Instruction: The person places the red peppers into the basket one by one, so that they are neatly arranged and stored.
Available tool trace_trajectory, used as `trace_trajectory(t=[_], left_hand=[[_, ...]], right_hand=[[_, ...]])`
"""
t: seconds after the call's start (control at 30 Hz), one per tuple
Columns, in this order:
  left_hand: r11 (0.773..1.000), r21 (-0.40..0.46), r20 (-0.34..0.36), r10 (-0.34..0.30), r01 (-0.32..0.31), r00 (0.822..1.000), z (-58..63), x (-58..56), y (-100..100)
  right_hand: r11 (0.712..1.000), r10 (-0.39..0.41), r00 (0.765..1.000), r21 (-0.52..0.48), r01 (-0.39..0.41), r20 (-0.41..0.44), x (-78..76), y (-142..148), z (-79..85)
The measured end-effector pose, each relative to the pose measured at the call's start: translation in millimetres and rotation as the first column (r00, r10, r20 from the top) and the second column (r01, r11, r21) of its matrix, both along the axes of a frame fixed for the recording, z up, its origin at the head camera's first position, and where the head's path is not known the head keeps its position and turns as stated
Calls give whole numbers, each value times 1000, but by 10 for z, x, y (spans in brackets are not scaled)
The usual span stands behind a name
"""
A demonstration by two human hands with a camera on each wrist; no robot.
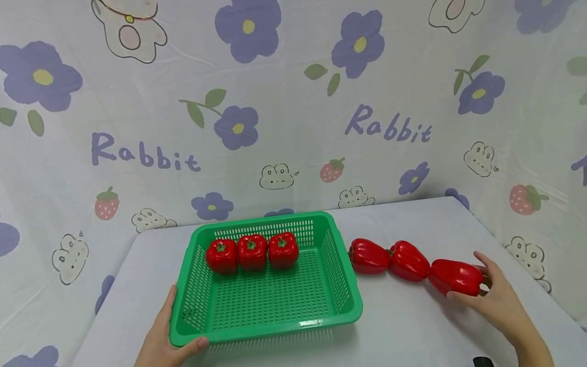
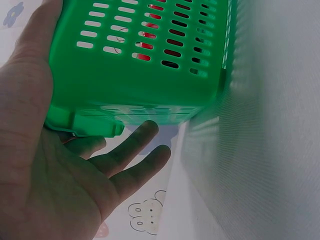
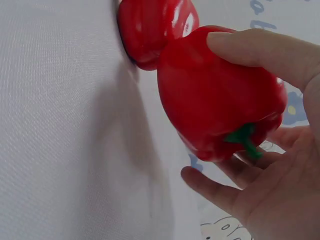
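Note:
My right hand [image 1: 500, 300] grips the end of a red bell pepper [image 1: 454, 277] at the right of the table, thumb on the near side and fingers behind. In the right wrist view, the green stem of this pepper [image 3: 215, 95] points toward the palm. Two more red peppers lie in line to its left, the middle pepper [image 1: 409, 261] and the left pepper [image 1: 368, 256] beside the basket. My left hand [image 1: 160, 336] holds the near left corner of the green basket [image 1: 275, 331], thumb at the front rim. Three red peppers [image 1: 252, 252] stand in a row inside, stems up.
The white table [image 1: 399, 326] bears the basket and the peppers. Behind it hangs a cloth [image 1: 284, 142] printed with flowers, rabbits and strawberries. A small black object [image 1: 483, 361] shows at the near right edge of the head view.

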State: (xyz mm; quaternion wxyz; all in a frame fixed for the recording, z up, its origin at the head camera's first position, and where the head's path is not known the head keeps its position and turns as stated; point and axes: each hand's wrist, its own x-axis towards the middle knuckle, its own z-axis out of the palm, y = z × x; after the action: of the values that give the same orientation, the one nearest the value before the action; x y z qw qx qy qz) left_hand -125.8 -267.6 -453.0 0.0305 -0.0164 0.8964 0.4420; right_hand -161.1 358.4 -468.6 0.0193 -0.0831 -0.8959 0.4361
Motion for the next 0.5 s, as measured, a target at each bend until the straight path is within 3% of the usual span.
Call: trace_trajectory(t=[0.3,0.5], left_hand=[[1000,4,-35,-1,2,999,-18,13,-2],[1000,2,-58,-18,18,998,-21,28,-8]], right_hand=[[998,-60,996,3,60,-72,-10,-67,10],[998,-68,995,13,69,-74,-2,-112,-10]])
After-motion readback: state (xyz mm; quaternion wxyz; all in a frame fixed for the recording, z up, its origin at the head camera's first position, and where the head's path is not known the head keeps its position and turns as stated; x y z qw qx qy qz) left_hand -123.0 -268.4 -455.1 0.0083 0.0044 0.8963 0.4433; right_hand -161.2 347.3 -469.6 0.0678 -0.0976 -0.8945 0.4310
